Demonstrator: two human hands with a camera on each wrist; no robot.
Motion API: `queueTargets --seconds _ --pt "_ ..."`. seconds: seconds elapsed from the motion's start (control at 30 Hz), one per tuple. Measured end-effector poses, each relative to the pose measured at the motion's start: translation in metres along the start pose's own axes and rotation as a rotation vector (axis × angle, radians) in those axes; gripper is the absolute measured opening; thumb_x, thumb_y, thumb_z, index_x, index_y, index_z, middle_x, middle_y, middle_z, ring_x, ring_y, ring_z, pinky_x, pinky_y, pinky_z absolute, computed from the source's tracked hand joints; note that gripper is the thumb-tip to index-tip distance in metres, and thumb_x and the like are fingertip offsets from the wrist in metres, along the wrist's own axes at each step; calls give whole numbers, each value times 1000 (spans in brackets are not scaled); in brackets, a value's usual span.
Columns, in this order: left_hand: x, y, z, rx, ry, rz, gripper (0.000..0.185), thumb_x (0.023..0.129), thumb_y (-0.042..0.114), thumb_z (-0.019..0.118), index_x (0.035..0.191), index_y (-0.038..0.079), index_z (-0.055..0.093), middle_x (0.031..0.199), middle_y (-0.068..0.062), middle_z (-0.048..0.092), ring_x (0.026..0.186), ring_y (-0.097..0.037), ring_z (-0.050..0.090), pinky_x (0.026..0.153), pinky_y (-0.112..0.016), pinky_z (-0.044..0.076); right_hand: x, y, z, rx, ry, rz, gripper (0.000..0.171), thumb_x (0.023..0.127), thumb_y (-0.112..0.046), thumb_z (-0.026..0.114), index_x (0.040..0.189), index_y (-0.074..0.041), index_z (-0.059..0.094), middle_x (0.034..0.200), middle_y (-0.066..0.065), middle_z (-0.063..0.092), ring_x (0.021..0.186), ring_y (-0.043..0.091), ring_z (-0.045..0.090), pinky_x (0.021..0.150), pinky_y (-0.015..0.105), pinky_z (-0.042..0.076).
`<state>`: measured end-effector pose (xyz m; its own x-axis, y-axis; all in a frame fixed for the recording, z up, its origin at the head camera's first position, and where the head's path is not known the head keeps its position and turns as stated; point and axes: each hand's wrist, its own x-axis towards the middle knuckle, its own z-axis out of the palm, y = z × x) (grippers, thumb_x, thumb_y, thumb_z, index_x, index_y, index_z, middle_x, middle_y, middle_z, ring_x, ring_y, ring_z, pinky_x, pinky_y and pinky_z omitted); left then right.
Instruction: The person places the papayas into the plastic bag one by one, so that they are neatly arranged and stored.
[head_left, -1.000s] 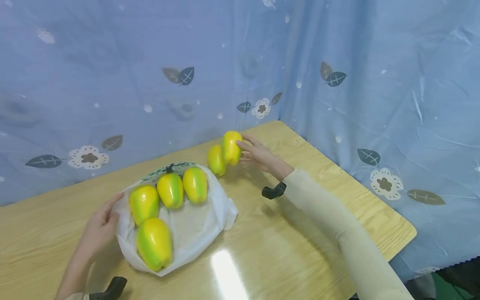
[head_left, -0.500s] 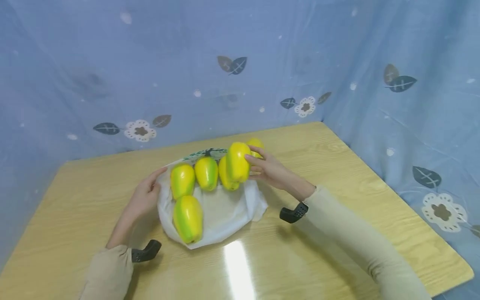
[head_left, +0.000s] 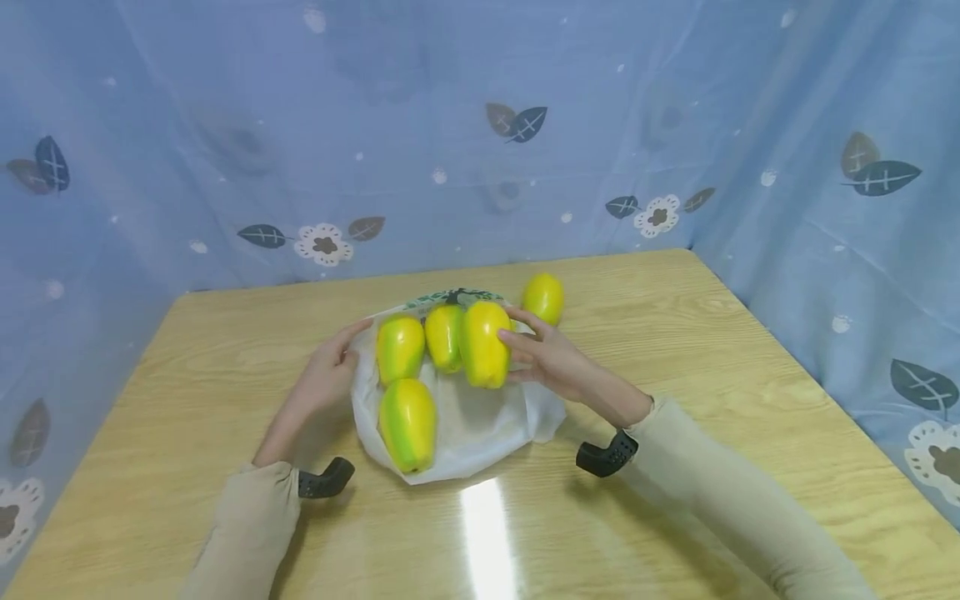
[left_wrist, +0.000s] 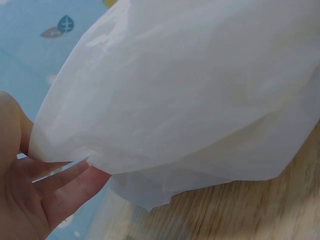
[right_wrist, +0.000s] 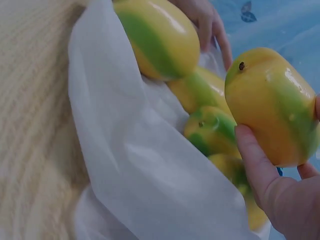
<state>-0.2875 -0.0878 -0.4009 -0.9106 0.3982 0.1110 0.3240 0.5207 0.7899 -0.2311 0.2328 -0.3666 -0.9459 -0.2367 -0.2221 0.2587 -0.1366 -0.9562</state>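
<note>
gripping a mango (head_left: 486, 355) loosely, it is being held by right-hand fingers (head_left: 525, 342) over the bag (head_left: 480, 425), pinched by the left hand (head_left: 330, 375); it could slip.

Mangoes (head_left: 408, 379) on bag (head_left: 480, 429), on table (head_left: 675, 350)

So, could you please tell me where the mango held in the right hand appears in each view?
Head: the held mango is at centre, over the white plastic bag.
Left wrist: not in view; the bag fills the picture.
Right wrist: at right, above the bag.
Shared landmark: the bag.
</note>
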Motion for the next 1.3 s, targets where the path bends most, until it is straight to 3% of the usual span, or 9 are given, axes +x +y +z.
queueTargets --seconds 0.13,0.3,0.63,0.8,0.9,1.07,1.2,1.3 --pt "2 2 2 -35 -14 -28 52 96 -2 32 147 6 33 150 -24 28 125 -37 37 105 -52 30 -6 2 3 -9 -23 3 62 99 -12 50 153 -17 17 141 24 36 120 37 49 93 53 46" --pt "2 4 4 -37 -15 -38 51 96 -2 31 147 5 33 151 -24 27 136 -39 26 109 -56 23 -12 9 9 -24 -62 8 62 99 -10 50 152 -14 19 138 25 39 117 33 52 94 54 44" --pt "1 2 5 -34 5 -35 51 97 -1 31 147 6 34 150 -22 29 125 -36 38 104 -50 31 -15 27 21 -95 -106 58 65 96 -16 56 151 -14 20 138 25 41 117 34 52 91 49 48" --pt "-1 2 3 -29 9 -44 51 97 0 31 148 7 33 149 -23 30 111 -33 44 96 -48 35 -16 33 27 -129 -121 76 68 95 -20 59 151 -14 21 137 25 41 116 36 52 91 48 49" --pt "-1 2 4 -25 9 -39 51 97 0 31 148 6 33 148 -23 32 93 -33 48 92 -46 36 -16 37 29 -149 -113 88 67 95 -22 60 150 -14 23 135 25 41 115 34 53 90 47 50" --pt "0 1 5 -15 11 -39 51 97 0 32 147 7 34 146 -23 35 72 -26 45 87 -43 38 -14 40 31 -162 -84 109 67 93 -21 63 149 -15 26 130 24 42 113 32 54 89 46 50" --pt "1 1 5 -16 13 -29 51 96 -1 32 147 5 35 139 -24 42 53 -17 35 68 -39 42 -13 43 33 -189 -64 133 68 93 -22 63 148 -14 26 132 25 39 113 34 53 87 46 51" --pt "1 1 4 -17 16 -23 51 96 -1 32 147 6 35 136 -23 44 52 -14 33 65 -36 41 -12 45 35 -239 -27 147 69 91 -25 66 148 -13 28 132 25 40 110 33 55 84 44 53"
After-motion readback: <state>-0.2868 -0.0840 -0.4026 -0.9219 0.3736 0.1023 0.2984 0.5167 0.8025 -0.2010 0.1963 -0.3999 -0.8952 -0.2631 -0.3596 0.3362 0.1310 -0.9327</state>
